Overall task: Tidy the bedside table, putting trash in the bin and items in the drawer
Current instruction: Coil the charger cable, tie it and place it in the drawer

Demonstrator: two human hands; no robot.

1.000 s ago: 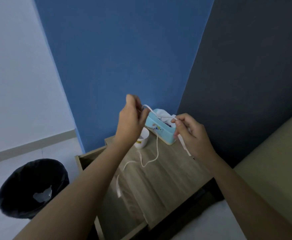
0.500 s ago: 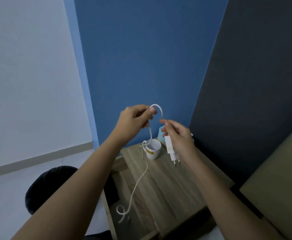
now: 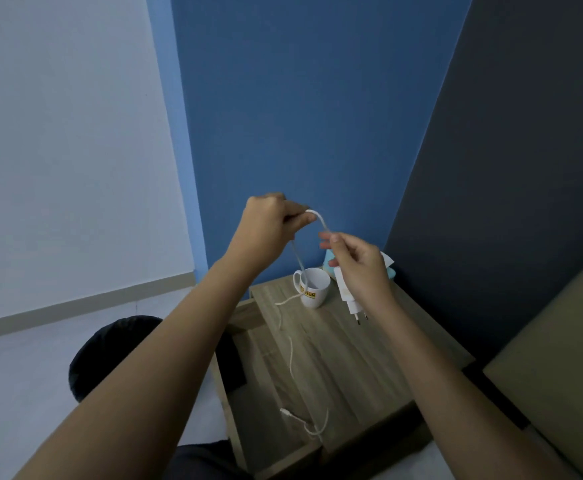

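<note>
- Standing in the corner by the blue wall, wood table, with its drawer open on the near-left side.
- Sitting on the floor left of the table, black bin, partly hidden by the left forearm.
- Held above the table's back edge, left hand, fingers curled, pinching the cable at the top of its loop.
- Just right of it and lower, right hand, gripping the white charger with prongs pointing down, thumb and forefinger pinching the cable near the loop.
- Resting upright near the table's back edge, white mug with a yellow label.
- Tucked behind the right hand, teal tissue box, mostly hidden.
- Hanging from the left hand, crossing in front of the mug and trailing down towards the drawer, free end curled low, apparently inside it.
</note>
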